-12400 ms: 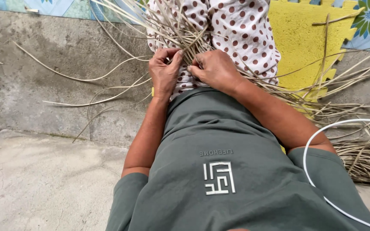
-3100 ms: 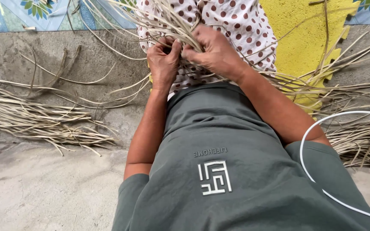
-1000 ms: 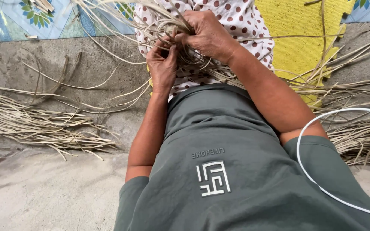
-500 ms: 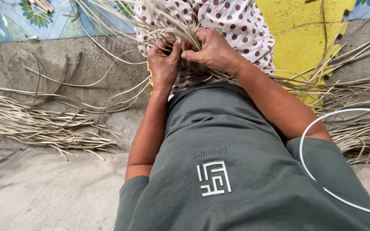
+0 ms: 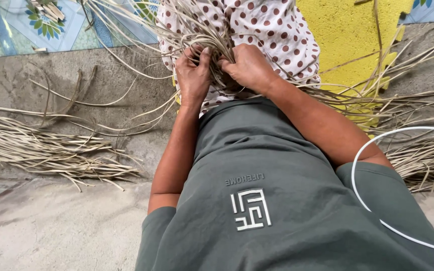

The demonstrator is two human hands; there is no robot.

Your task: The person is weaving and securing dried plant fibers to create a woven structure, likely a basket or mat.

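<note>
Head view: I see both hands closed on 1 tangle of pale reed strips (image 5: 212,37) at 12 o'clock, lying over the lap in spotted cloth (image 5: 272,25). My left hand (image 5: 193,75) clamps the strips from the 9 o'clock side, fingers curled over them; the right hand (image 5: 249,68) grips the same bunch from the 3 o'clock side, knuckles up, the 2 hands almost touching. Loose strips fan out from that knot toward 10 and 2 o'clock. A flat pile of cut strips (image 5: 46,148) lies on the concrete floor (image 5: 51,231) at 9 o'clock, well apart from the hands. Another heap (image 5: 423,160) sits at 3 o'clock beside a yellow foam mat (image 5: 352,40). A white cable (image 5: 372,150) loops over the grey shirt (image 5: 257,200) at 4 o'clock.
</note>
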